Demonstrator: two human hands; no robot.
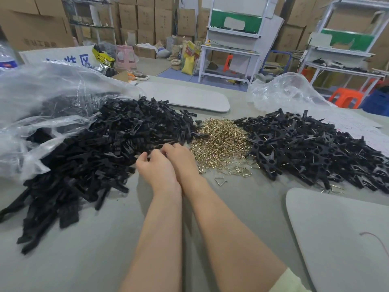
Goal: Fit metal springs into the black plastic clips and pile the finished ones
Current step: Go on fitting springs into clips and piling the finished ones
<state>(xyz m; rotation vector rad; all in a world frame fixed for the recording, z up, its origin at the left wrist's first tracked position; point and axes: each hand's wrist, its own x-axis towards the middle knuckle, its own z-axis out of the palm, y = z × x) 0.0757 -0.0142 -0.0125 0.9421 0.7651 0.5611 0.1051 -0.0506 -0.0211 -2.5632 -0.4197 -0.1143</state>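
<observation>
A big heap of loose black plastic clips spills from a clear bag on the left of the table. In the middle lies a mound of brass-coloured metal springs. On the right sits a pile of finished clips with springs fitted. My left hand and my right hand are side by side at the near edge of the loose heap, backs up. Both have their fingers curled round black clip pieces. The pieces are mostly hidden under the fingers.
Clear plastic bags lie at the left and back right. Grey boards lie at the back and near right. A few stray springs lie near my right wrist. Cardboard boxes and workbenches stand behind the table.
</observation>
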